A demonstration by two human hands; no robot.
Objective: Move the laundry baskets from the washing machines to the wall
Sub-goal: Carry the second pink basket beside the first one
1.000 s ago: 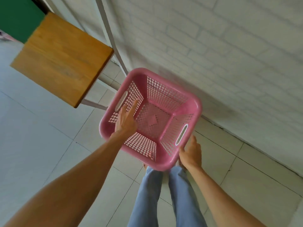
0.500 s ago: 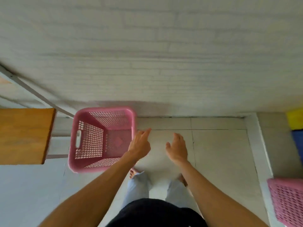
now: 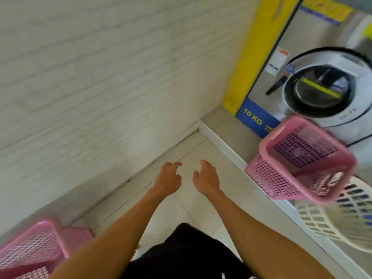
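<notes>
A pink laundry basket (image 3: 33, 246) sits on the floor by the white brick wall (image 3: 100, 81) at the lower left, partly cut off by the frame. A second pink basket (image 3: 302, 160) stands tilted on the raised ledge in front of the washing machine (image 3: 326, 91) at the right, leaning over a white basket (image 3: 340, 222). My left hand (image 3: 168, 179) and my right hand (image 3: 205, 178) hover side by side over the floor tiles, fingers apart, holding nothing, well clear of every basket.
A raised tiled ledge (image 3: 223, 146) runs diagonally along the foot of the machines. A yellow and blue panel marked "10 KG" (image 3: 253, 117) flanks the washer. The washer's round door stands open. My dark shorts fill the bottom centre.
I let go of the pink basket and left it by the wall. My view has swung right, from the wooden table to the washing machine and its baskets. Both hands are free.
</notes>
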